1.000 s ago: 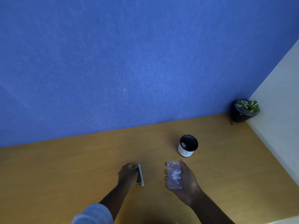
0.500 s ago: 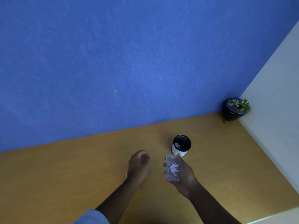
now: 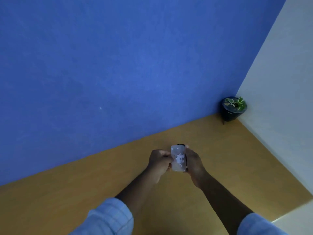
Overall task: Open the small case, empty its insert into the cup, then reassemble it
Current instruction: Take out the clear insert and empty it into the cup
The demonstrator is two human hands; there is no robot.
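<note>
A small translucent insert (image 3: pixel 177 158) with a cluster of small white pieces in it is held upright between both hands above the wooden table (image 3: pixel 84 184). My left hand (image 3: pixel 159 162) pinches its left edge. My right hand (image 3: pixel 194 162) cups its right side and back. Only a thin dark sliver of the cup (image 3: pixel 179 145) shows just above the insert's top edge; the rest of the cup is hidden behind the insert and my hands. The other part of the case is not visible.
A dark pot with a small green plant (image 3: pixel 233 108) stands in the far right corner where the blue wall (image 3: pixel 118 65) meets a white wall (image 3: pixel 279 99). The table's right edge runs along the white wall.
My left hand has let go of the case part it held and moved right onto the insert. Both hands and the insert now sit in front of the cup, hiding it.
</note>
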